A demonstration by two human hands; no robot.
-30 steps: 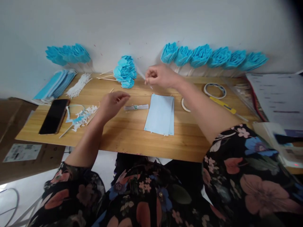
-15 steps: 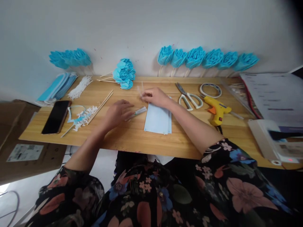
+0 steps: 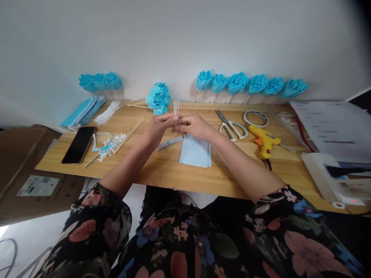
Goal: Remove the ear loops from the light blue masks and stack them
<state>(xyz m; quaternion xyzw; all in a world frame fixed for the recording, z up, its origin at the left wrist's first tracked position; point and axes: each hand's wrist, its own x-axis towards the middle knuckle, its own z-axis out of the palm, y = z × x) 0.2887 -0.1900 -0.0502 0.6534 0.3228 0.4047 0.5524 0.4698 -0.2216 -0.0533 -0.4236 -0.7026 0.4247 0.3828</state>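
Note:
My left hand [image 3: 159, 127] and my right hand [image 3: 193, 126] meet above the wooden table [image 3: 174, 173], fingertips pinched together on a few thin white strips [image 3: 176, 108] that stand upright between them. Just below the hands lies a small bundle of more white strips [image 3: 169, 142]. A stack of light blue face masks [image 3: 195, 151] lies flat under my right wrist. A cluster of blue folded flowers [image 3: 158, 98] sits behind the hands by the wall.
Scissors [image 3: 231, 124], a tape roll [image 3: 256, 117] and a yellow glue gun [image 3: 263, 139] lie to the right. A phone [image 3: 79, 144], cut mask scraps [image 3: 108, 143], wooden sticks [image 3: 130, 131] and a mask pile [image 3: 81, 112] lie left. Blue flowers [image 3: 249, 83] line the wall. Papers [image 3: 330, 123] sit far right.
My right hand came back from the far side of the table with the white strips. My left hand lifted off the bundle and joined it, both pinching the strips upright.

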